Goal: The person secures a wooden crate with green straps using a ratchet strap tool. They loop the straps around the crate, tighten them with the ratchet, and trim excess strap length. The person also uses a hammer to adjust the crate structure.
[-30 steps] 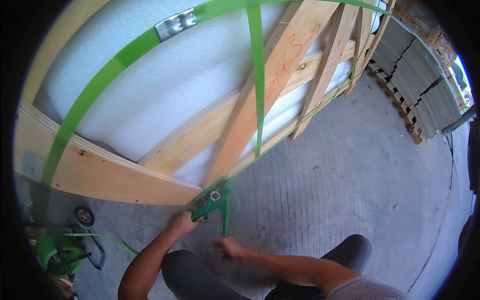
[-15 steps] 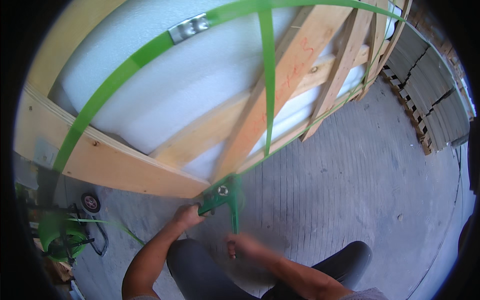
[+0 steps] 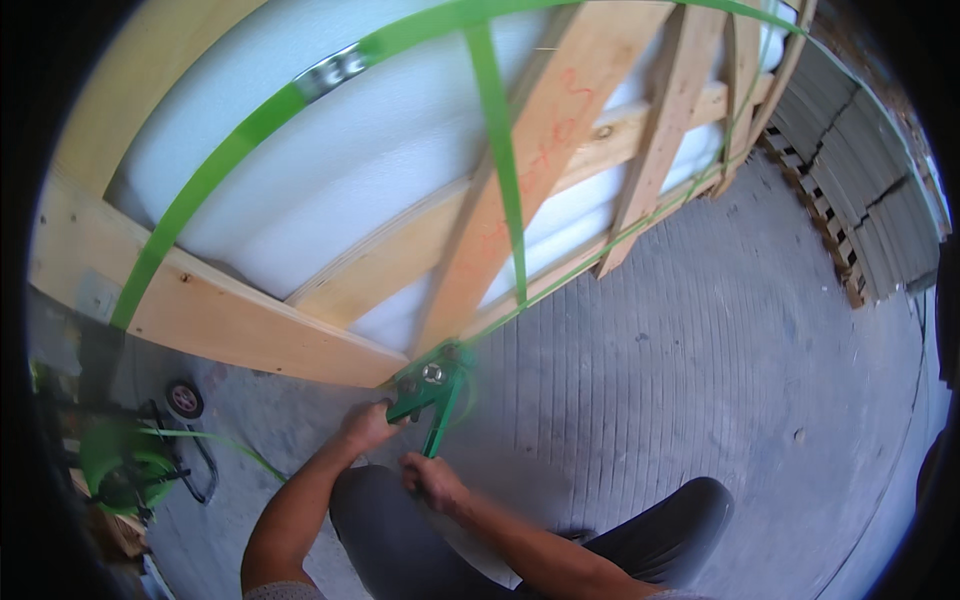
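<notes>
A green strapping tensioner sits at the lower corner of a wooden crate, where a green strap runs along the crate's bottom edge. My left hand is closed round the tool's left handle. Lower down, my right hand grips the end of its other lever, close to the left handle. White foam sheeting shows between the slats. Over the crate's top passes another green strap with a metal seal on it. What the tool's jaws grip is hidden.
At the lower left stands a wheeled strap dispenser with a green coil, its strap trailing toward my left arm. Grey stacked sheets rest on wooden pallets at the right. Grooved concrete floor lies beyond my knees.
My right hand has swung the lever left and slightly up, toward the left handle. The tool and my left hand appear slightly further left and higher; the crate has shifted left in view.
</notes>
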The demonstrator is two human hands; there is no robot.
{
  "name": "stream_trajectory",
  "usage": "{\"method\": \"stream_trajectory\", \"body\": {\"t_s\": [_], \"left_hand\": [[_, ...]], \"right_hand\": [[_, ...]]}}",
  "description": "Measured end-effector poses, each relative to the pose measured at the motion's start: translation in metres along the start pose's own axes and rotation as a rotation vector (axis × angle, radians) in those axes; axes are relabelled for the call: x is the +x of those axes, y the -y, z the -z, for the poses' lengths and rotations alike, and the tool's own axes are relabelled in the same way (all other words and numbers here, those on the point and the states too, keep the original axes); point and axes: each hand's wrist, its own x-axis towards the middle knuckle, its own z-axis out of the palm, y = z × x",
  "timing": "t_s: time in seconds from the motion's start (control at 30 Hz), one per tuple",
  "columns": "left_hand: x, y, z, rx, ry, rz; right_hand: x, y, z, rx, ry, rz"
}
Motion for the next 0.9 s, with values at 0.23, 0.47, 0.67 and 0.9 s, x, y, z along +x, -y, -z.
{"method": "stream_trajectory", "body": {"t_s": [0.23, 0.47, 0.67, 0.9], "left_hand": [[0.006, 0.009, -0.009, 0.029, -0.073, -0.026], [0.014, 0.017, -0.010, 0.048, 0.005, -0.054], [0.015, 0.009, 0.000, 0.015, 0.058, -0.070], [0.024, 0.016, 0.001, -0.122, 0.186, -0.164]], "right_hand": [[-0.020, 0.019, 0.034, -0.031, 0.216, -0.034], [-0.033, 0.131, 0.048, -0.381, -0.310, 0.600], [-0.001, 0.202, -0.007, -0.598, -0.628, 0.857], [0.041, 0.182, 0.009, -0.658, -0.826, 0.825]]}}
